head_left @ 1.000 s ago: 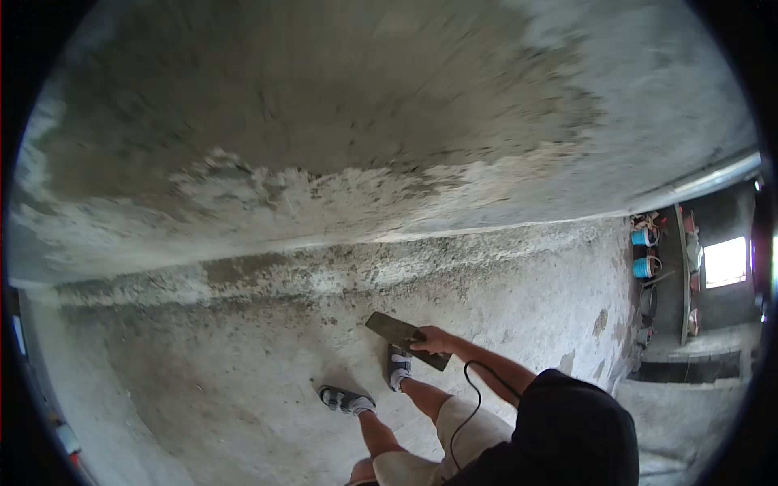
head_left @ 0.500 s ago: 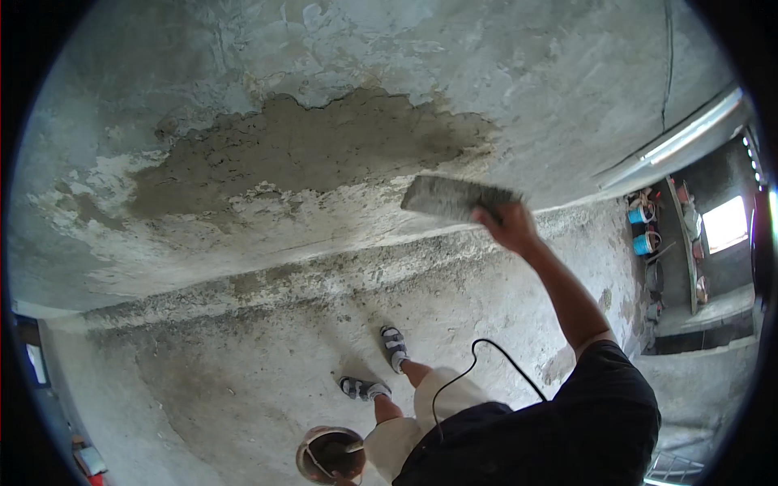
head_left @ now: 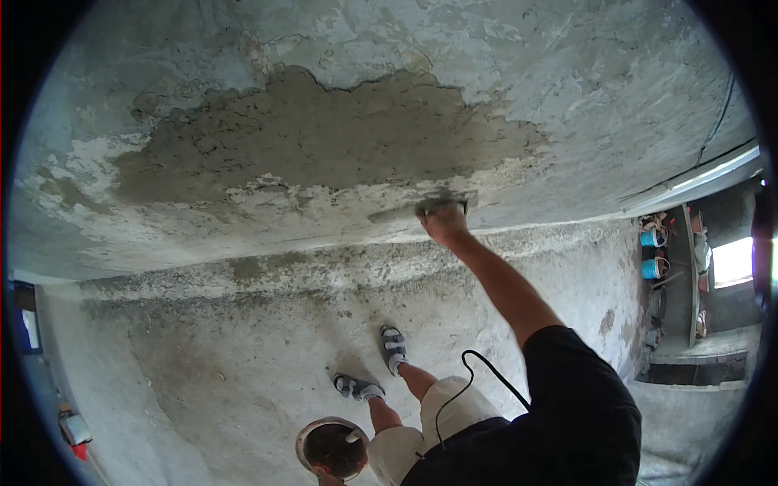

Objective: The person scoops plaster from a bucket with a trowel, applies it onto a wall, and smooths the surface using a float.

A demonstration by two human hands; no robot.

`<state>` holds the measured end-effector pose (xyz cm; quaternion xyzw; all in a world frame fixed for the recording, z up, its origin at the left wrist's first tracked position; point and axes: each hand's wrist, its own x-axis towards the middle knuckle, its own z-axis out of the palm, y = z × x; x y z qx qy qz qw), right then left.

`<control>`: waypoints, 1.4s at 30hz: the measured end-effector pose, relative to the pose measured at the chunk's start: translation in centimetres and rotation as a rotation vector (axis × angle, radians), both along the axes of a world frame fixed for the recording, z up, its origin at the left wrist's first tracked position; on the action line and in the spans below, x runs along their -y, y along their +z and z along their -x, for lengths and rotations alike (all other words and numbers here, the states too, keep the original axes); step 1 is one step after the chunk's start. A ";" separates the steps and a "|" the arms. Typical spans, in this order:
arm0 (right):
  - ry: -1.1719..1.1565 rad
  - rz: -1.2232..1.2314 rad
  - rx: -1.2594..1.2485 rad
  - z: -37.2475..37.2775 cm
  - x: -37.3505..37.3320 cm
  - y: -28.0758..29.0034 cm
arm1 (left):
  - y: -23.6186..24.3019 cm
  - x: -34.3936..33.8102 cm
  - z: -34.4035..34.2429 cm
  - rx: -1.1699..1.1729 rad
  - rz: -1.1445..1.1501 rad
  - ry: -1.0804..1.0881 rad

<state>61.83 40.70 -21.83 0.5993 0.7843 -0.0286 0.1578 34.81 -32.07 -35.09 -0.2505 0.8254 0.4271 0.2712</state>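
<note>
My right hand is closed round the handle of a plastering trowel. The trowel's flat blade lies against or very close to the wall, just below a dark damp patch of mortar with a ragged upper edge. At the bottom of the view my left hand grips the rim of a round bucket, its fingers curled over the edge. Dark material fills the bucket's inside, and a pale tool handle sticks up in it. Part of the left hand is cut off by the lower edge.
The rough grey wall meets the concrete floor along a crumbly ledge. My sandalled feet stand near it. A black cable loops beside my shirt. Blue buckets and a plank are at the far right.
My right hand has swung left with the trowel, whose broad face has turned toward the wall. The wall patch sits farther right and slightly higher in view. The left hand stays at the bucket.
</note>
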 end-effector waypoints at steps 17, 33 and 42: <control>0.229 -0.766 -0.517 4.1 0.6 19.0 | 4.0 -5.5 1.4 -0.011 -0.134 0.230; 0.108 -0.584 -0.532 13.1 6.3 23.6 | 3.6 1.1 16.2 0.019 -0.056 0.270; 0.173 -0.635 -0.245 20.5 2.9 13.5 | -1.4 2.6 17.9 -0.028 0.055 0.123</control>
